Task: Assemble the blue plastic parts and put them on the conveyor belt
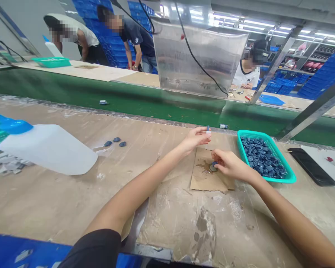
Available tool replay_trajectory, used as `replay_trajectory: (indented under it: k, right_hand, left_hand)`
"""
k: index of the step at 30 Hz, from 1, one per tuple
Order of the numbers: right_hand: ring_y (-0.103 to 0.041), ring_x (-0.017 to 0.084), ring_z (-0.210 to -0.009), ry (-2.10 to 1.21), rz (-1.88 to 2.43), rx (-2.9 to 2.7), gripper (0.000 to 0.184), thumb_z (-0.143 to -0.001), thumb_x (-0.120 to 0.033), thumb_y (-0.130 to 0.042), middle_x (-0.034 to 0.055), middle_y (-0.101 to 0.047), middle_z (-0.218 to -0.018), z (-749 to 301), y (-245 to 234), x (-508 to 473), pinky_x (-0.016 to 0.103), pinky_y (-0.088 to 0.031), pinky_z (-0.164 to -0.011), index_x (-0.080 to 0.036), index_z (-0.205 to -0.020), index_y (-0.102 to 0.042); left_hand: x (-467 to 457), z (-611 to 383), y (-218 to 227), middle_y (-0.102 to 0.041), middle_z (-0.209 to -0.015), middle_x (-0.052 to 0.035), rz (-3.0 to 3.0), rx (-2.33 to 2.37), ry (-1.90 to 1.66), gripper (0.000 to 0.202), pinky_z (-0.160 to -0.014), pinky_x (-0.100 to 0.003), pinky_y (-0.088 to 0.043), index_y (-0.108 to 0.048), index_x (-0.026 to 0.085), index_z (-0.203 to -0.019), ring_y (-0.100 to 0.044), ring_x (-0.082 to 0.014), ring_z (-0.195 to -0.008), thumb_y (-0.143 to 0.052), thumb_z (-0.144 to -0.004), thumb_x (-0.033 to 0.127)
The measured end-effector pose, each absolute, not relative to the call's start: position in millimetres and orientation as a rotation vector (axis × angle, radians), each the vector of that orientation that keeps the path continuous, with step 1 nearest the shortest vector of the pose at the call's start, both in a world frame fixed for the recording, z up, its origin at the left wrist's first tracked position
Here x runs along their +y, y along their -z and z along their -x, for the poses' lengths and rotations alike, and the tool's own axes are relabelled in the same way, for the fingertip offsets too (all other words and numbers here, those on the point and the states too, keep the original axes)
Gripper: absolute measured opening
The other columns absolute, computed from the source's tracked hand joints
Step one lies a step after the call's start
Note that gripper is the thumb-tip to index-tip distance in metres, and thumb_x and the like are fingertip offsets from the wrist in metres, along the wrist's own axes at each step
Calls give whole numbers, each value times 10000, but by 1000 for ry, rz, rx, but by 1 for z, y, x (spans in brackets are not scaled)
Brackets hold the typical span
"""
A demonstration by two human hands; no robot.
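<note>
Head view: at a factory workbench, the person's left hand (195, 139) grips a small blue-and-white piece (208, 130) between its fingertips, while the right hand (229, 164) pinches a dark blue piece (214, 163) just above a small round disc (213, 168) on a brown-stained cardboard sheet (203, 176). A teal basket (254, 134) heaped with more dark blue pieces (262, 158) sits just beside the cardboard, right of center. Three loose blue pieces (114, 142) lie on the bench left of the hands, near a large white plastic bottle (47, 149) at left of frame.
</note>
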State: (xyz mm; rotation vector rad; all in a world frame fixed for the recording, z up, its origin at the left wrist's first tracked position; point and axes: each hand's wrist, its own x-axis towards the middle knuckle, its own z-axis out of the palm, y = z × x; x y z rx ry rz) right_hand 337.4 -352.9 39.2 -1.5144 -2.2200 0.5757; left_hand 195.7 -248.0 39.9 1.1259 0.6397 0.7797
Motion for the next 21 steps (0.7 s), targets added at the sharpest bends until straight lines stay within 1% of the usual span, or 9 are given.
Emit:
replay_trajectory:
  k: [2,4,7,9,12,14,16,21]
  right_hand:
    - [-381,131,-559,-426,1519,-2313,188,-675,-54,-386,-25,-411,-644,-331,-35,-356,255,-284,-525,-202,-787,-354]
    - [-370,135,-550,-380,1529,-2344,204,-677,-45,-377,-30,-389,-633,-328,-32,-358,258,-266,-516,-212,-776,-313]
    - [-416,136,-545,-503,1547,-2243,207,-693,-84,-434,-36,-428,-627,-333,-36,-358,255,-294,-513,-224,-762,-298]
    - [-488,140,-573,-665,1519,-2050,222,-700,-142,-504,-34,-492,-648,-343,-43,-354,259,-361,-541,-228,-769,-312]
    - [-590,165,-666,-885,1381,-1678,330,-657,-239,-632,-39,-555,-666,-360,-55,-346,310,-459,-653,-235,-781,-327]
    - [-622,171,-695,-949,1278,-1457,403,-609,-270,-698,-61,-555,-640,-367,-60,-339,346,-474,-731,-238,-777,-332]
    - [-631,158,-679,-948,1196,-1293,435,-578,-278,-734,-84,-538,-610,-368,-61,-332,350,-473,-768,-237,-772,-346]
    - [-580,110,-583,-984,1124,-1131,468,-515,-261,-780,-99,-522,-587,-359,-56,-324,323,-507,-693,-230,-759,-382]
  left_hand:
    - [-247,-196,-40,-577,-752,-2,-1213,685,-821,225,-770,-294,-465,-577,112,-875,-576,-84,-670,-664,-668,132]
    - [-247,-198,-38,-573,-726,6,-1292,724,-877,259,-764,-280,-465,-579,111,-871,-563,-81,-677,-683,-634,107]
    - [-245,-199,-34,-590,-741,-7,-1442,761,-952,325,-743,-266,-474,-571,105,-868,-562,-88,-686,-722,-580,103]
    - [-245,-198,-30,-602,-782,-31,-1628,739,-1057,328,-710,-263,-483,-575,106,-859,-568,-108,-711,-736,-575,137]
    - [-246,-194,-27,-612,-824,-48,-2062,589,-1311,252,-734,-276,-476,-598,124,-870,-566,-136,-789,-698,-646,184]
    - [-248,-192,-27,-618,-827,-46,-2299,471,-1427,204,-758,-275,-466,-604,135,-896,-562,-137,-815,-651,-703,184]
    - [-251,-192,-27,-622,-840,-45,-2412,403,-1470,199,-747,-268,-467,-596,143,-928,-564,-134,-812,-621,-733,180]
    - [-258,-192,-26,-618,-825,-45,-2529,344,-1463,198,-717,-267,-477,-575,144,-945,-563,-138,-789,-593,-756,198]
